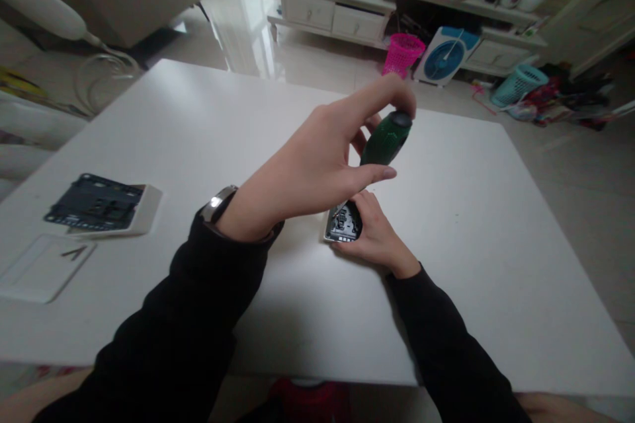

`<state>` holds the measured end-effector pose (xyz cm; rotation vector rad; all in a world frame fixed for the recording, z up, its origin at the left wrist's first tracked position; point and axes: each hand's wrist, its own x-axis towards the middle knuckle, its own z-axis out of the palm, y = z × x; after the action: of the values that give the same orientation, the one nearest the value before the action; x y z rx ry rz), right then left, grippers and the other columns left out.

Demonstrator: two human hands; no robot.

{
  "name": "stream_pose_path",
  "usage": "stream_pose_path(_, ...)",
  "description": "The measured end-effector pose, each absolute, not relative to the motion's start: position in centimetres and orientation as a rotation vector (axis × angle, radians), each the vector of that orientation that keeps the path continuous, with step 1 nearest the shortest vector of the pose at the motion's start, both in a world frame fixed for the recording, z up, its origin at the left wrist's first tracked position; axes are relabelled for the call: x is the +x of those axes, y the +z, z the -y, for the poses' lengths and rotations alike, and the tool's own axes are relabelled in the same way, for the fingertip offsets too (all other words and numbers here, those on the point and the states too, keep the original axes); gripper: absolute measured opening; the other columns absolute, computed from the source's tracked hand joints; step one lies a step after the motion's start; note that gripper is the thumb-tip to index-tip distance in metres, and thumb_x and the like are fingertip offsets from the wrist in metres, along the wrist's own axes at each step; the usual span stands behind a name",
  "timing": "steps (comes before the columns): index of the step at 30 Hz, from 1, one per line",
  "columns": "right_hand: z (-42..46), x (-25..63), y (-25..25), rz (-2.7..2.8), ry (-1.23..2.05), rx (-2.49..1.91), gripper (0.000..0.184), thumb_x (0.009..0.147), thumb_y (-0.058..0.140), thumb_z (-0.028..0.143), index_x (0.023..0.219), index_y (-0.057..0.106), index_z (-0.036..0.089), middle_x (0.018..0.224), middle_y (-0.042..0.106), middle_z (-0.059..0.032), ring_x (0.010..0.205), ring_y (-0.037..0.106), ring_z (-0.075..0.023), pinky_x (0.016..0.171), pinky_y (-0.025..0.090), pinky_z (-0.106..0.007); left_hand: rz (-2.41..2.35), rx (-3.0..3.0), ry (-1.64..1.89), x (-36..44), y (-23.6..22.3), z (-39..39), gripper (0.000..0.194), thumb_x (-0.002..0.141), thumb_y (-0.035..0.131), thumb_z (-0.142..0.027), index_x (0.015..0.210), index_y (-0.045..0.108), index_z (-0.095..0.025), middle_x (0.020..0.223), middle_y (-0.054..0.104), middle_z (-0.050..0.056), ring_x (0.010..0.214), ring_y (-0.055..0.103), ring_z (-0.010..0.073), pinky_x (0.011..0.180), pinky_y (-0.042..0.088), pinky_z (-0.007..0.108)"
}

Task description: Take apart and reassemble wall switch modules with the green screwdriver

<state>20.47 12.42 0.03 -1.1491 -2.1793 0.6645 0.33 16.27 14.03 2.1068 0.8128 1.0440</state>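
My left hand (317, 158), a watch on its wrist, is closed around a screwdriver with a dark green handle (385, 139). The index finger curls over the handle's end and the thumb lies along its side. The handle leans, and its thin shaft points down to a small white-edged panel with a black inner face (344, 223), perhaps the back of a switch or socket. Gripping that panel against the table is my right hand (374, 231), thumb on the near edge and fingers on the far side. The hand hides the panel's right part.
To the left on the white table (476, 251) lie a dark plate (96, 201) leaning on a white box (149, 211) and a white cover (44, 268) with two small screws (74, 252) on it. Beyond the table are a pink basket (404, 53) and a blue fan (445, 56).
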Motion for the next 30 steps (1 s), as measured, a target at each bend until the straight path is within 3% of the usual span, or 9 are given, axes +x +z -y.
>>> stream_pose_path(13,-12.36,20.43,0.03,2.185,0.640,-1.151,0.067,0.067,0.090,0.032,0.121,0.052,0.027,0.117,0.061,-0.0086,0.108,0.057,-0.0328,0.095,0.052,-0.051,-0.799,2.126,1.052,0.42,13.98,-16.41,0.043,0.086,0.076,-0.014,0.123,0.058,-0.024,0.120,0.065,0.006,0.098,0.069,0.0194,0.078,0.060,0.034)
stream_pose_path(17,-12.31,20.42,0.07,2.184,0.637,-1.146,0.065,0.066,0.089,0.030,0.120,0.052,0.027,0.116,0.061,-0.0085,0.108,0.057,-0.0329,0.095,0.052,-0.051,-0.808,2.113,1.045,0.49,13.79,-16.59,0.042,0.085,0.076,-0.016,0.122,0.058,-0.023,0.113,0.066,0.005,0.097,0.070,0.0211,0.076,0.060,0.034)
stream_pose_path(30,-12.33,20.24,0.29,2.188,0.676,-1.149,0.078,0.069,0.089,0.036,0.137,0.051,0.028,0.129,0.061,-0.0118,0.122,0.057,-0.0375,0.101,0.050,-0.055,-0.785,2.165,0.992,0.57,13.29,-16.75,0.043,0.082,0.072,-0.011,0.121,0.059,-0.023,0.110,0.067,0.004,0.090,0.068,0.0192,0.077,0.060,0.034)
